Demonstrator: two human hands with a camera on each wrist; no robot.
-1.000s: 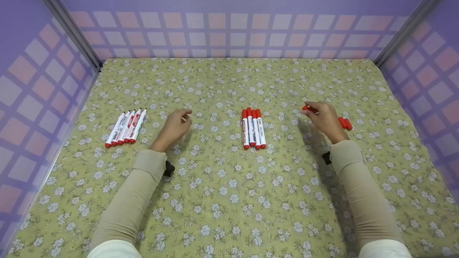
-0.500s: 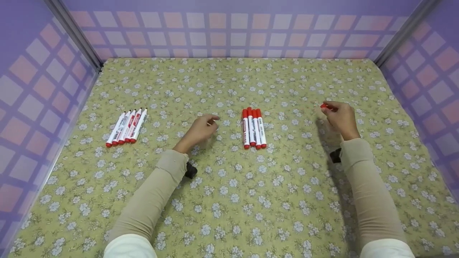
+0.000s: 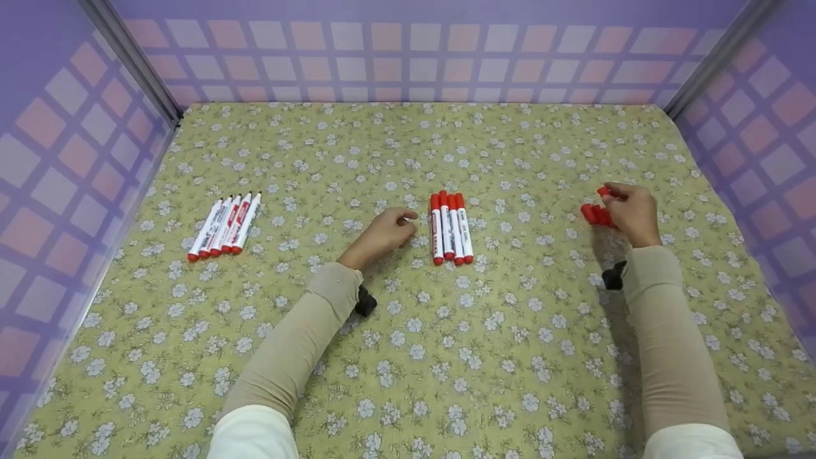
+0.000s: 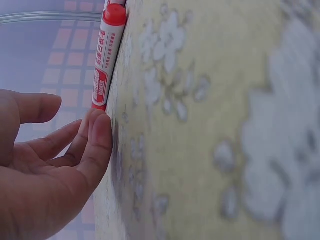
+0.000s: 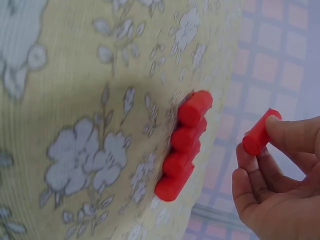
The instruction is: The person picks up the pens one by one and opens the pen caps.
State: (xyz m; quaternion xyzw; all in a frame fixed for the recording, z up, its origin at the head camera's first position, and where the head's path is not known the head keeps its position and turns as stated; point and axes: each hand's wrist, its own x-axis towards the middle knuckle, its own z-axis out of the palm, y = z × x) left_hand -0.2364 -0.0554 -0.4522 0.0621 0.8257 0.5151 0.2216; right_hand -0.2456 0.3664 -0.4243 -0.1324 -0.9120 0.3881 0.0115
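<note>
Pinched between the right hand's (image 3: 632,211) thumb and fingers, one red cap (image 5: 260,136) is held well to the right of the capped markers (image 3: 451,229).

Just beside that grip, also right of the capped markers, four loose caps (image 5: 182,145) lie side by side in a row on the flowered cloth (image 3: 408,350). Near the left side of the capped markers is the left hand (image 3: 382,234), its fingers loosely bent and holding nothing. Well left of the capped markers, five uncapped markers (image 3: 224,224) lie together, tips pointing away from the person.
</note>
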